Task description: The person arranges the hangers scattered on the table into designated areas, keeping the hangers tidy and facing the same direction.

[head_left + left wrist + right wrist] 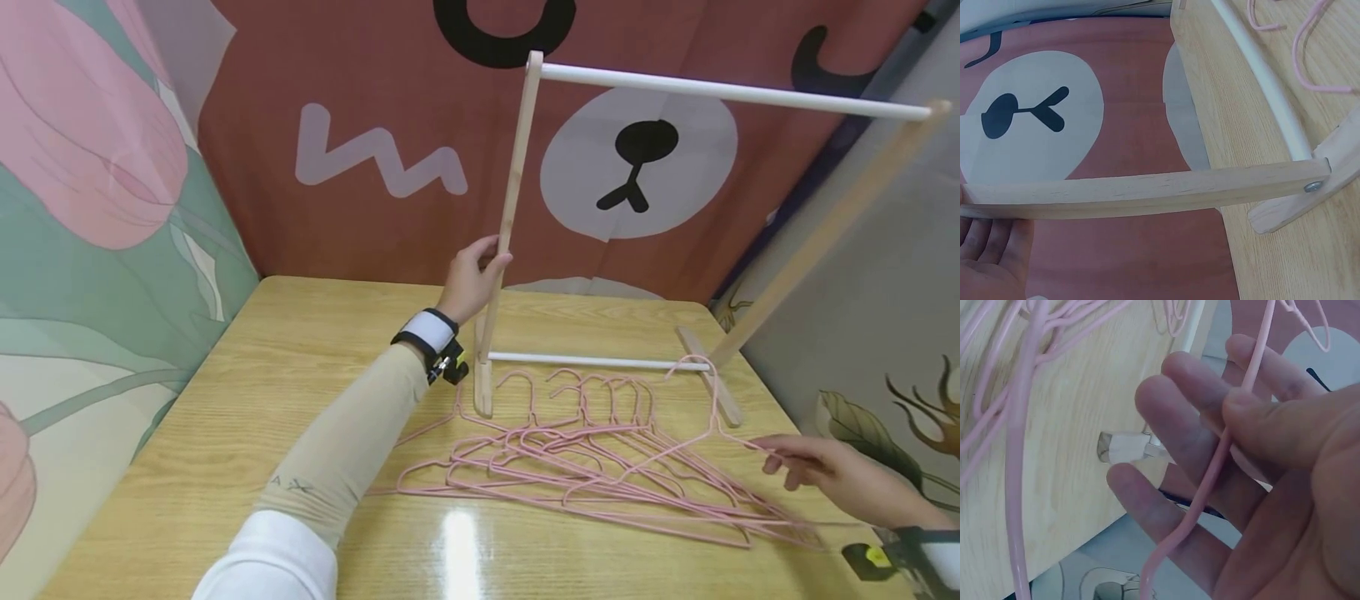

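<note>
A small clothes rack with wooden uprights and white rods stands on the table, its left upright (516, 179) gripped by my left hand (474, 279). In the left wrist view, the fingers (997, 247) lie against that wooden post at the left edge. My right hand (832, 471) pinches one shoulder of a pink clothes hanger (716, 412), raised with its hook up in front of the rack's lower rod. Thumb and fingers meet on the pink bar (1210, 469) in the right wrist view. Several more pink hangers (585, 432) lie overlapping on the table below.
The wooden table (300, 350) backs onto a cloth printed with a bear's face (645, 167). The rack's top rod (735, 90) spans between the uprights, and a lower rod (592, 361) runs near the table. Flower-printed cloth (90, 167) hangs at the left.
</note>
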A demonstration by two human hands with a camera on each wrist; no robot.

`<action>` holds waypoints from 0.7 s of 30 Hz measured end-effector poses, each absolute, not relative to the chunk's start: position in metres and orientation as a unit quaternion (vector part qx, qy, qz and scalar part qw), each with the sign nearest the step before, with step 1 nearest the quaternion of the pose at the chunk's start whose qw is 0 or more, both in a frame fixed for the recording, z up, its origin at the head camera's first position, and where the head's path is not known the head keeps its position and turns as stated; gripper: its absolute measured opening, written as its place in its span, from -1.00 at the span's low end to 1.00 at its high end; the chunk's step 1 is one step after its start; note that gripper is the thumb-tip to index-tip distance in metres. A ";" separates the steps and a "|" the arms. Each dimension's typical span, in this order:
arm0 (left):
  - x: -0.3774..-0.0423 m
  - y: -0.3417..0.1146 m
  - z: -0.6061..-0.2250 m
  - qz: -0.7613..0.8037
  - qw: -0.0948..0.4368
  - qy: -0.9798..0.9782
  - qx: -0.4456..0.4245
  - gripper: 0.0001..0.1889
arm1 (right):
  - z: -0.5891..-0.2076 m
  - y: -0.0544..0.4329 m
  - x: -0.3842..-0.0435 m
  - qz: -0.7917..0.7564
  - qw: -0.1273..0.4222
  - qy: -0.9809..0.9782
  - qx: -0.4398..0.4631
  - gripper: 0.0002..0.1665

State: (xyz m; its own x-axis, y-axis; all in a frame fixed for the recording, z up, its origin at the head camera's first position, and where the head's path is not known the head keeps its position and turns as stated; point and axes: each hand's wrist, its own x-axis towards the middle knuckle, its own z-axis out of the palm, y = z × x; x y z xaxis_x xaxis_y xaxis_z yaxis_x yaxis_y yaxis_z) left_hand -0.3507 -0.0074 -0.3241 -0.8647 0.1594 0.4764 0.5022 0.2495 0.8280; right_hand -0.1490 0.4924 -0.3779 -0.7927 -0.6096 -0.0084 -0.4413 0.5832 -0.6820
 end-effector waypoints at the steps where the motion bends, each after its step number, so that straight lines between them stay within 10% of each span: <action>1: -0.351 -0.007 -0.324 -0.574 0.149 -0.776 -0.212 -0.57 | -0.377 0.492 -0.148 -0.340 0.120 0.886 -0.291 -0.23; 21: -0.352 -0.008 -0.324 -0.576 0.152 -0.775 -0.212 -0.59 | -0.329 0.492 -0.145 -0.372 0.209 0.859 -0.284 -0.11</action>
